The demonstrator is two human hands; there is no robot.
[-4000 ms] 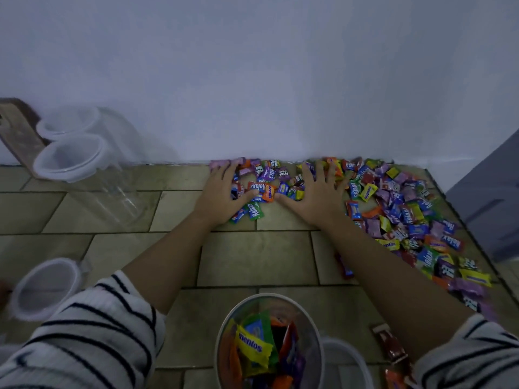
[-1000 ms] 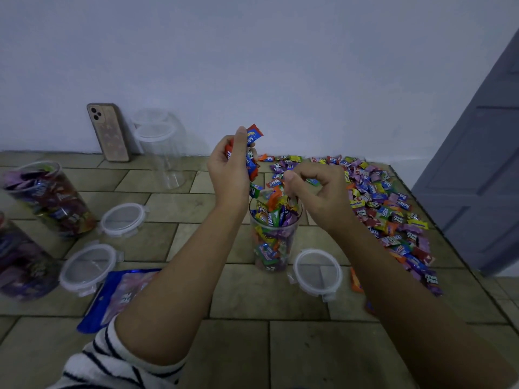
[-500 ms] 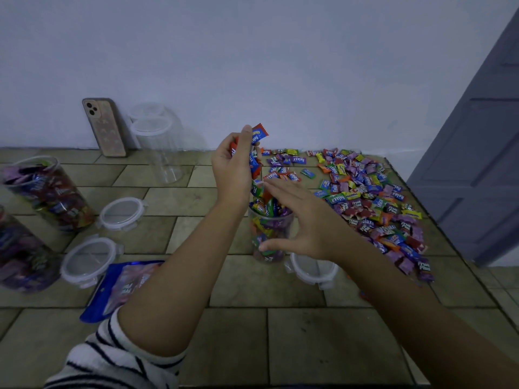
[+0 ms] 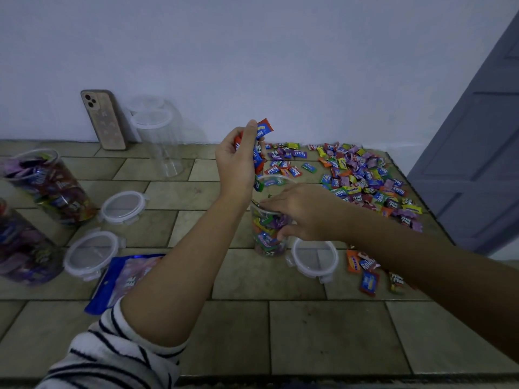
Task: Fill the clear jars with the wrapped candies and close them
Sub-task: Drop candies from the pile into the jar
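A clear jar (image 4: pixel 268 234) stands on the tiled floor, partly filled with wrapped candies. My left hand (image 4: pixel 238 161) is raised above its mouth and grips a bunch of wrapped candies (image 4: pixel 259 147), some hanging toward the opening. My right hand (image 4: pixel 303 213) holds the jar's side near the rim, thumb on the front wall. The jar's lid (image 4: pixel 314 255) lies just to its right. A big pile of loose candies (image 4: pixel 362 175) spreads along the wall at the right.
Two filled jars (image 4: pixel 50 186) (image 4: pixel 22 248) lie at the left with two lids (image 4: pixel 123 203) (image 4: pixel 91 252) beside them. Empty clear jars (image 4: pixel 157 141) and a phone (image 4: pixel 104 119) lean at the wall. A blue candy bag (image 4: pixel 123 279) lies near my left arm. A grey door (image 4: pixel 477 153) stands right.
My right hand dropped its candies, opened, and came down to hold the jar's side. My left hand stays raised with its bunch of candies.
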